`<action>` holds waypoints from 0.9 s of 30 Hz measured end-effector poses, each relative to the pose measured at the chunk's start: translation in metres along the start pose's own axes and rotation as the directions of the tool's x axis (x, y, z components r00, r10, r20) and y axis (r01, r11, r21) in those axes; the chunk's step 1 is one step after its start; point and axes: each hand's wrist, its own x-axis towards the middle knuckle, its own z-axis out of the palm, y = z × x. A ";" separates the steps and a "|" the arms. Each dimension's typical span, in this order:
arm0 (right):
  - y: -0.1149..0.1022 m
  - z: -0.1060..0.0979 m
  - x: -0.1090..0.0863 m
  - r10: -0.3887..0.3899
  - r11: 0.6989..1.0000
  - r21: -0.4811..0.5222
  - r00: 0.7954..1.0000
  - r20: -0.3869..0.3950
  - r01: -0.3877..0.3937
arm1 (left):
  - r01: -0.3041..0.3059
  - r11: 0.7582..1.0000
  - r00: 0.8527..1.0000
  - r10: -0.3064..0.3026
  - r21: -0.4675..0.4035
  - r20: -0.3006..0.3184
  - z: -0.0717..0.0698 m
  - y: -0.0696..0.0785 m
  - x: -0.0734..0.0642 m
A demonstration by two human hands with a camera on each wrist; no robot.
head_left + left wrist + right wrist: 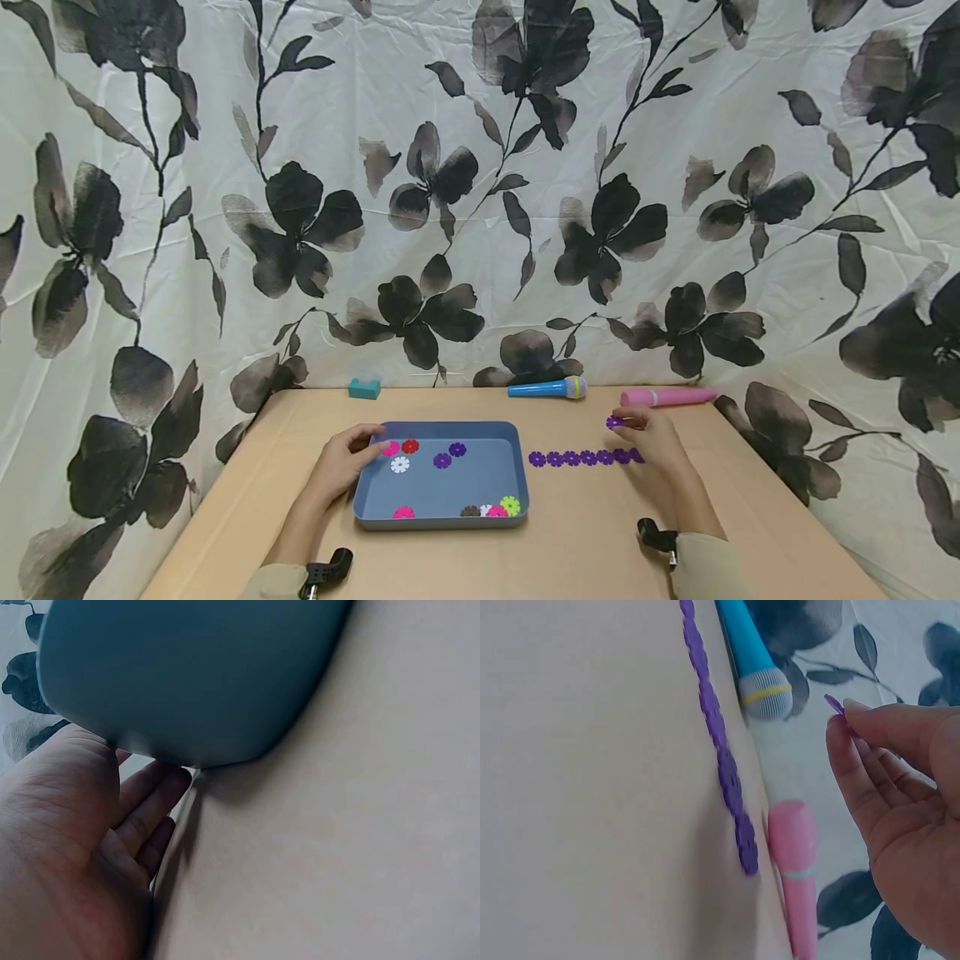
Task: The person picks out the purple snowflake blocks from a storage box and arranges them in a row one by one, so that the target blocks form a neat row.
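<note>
No words, numbers, brands or signs can be read — neither on the tray [441, 524] at left, the purple flowers [572, 458] at right, nor the far blue microphone [542, 389] and pink microphone [672, 397].

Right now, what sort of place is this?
Probably an indoor play or filming corner, judging by the flower-printed fabric backdrop, the blue toy microphone and the blue-gray tray holding colorful notched discs.

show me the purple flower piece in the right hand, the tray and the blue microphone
Purple flower piece [612, 422]: head view, on its uncovered petals.
Tray [442, 485]: head view, on its bare floor.
Blue microphone [537, 389]: head view, on its handle.
</note>
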 end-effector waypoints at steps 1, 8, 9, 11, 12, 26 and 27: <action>0.002 -0.003 -0.001 0.013 1.000 -0.001 1.000 0.002 -0.013 | -0.001 1.000 1.000 0.001 0.000 0.000 0.000 0.000 0.000; 0.009 -0.014 -0.008 0.043 0.999 -0.033 0.999 -0.013 -0.043 | -0.015 1.000 1.000 0.015 0.002 -0.011 0.000 0.001 0.000; 0.010 -0.015 -0.009 0.043 0.998 -0.034 0.999 -0.019 -0.044 | -0.016 1.000 1.000 0.016 0.002 -0.011 0.000 0.001 0.000; 0.013 -0.017 -0.010 0.041 0.998 -0.042 0.999 -0.026 -0.042 | -0.018 1.000 1.000 0.018 0.004 -0.009 0.000 0.001 0.000; 0.014 -0.018 -0.011 0.042 0.998 -0.046 0.999 -0.027 -0.043 | -0.018 1.000 1.000 0.018 0.004 -0.009 0.000 0.001 0.000; 0.036 -0.038 -0.027 0.265 0.964 -0.038 0.963 0.055 -0.263 | -0.020 1.000 1.000 0.020 0.008 -0.003 -0.001 0.000 -0.001; 0.037 -0.038 -0.027 0.262 0.965 -0.039 0.963 0.056 -0.260 | -0.021 1.000 1.000 0.021 0.005 -0.003 -0.001 0.000 -0.001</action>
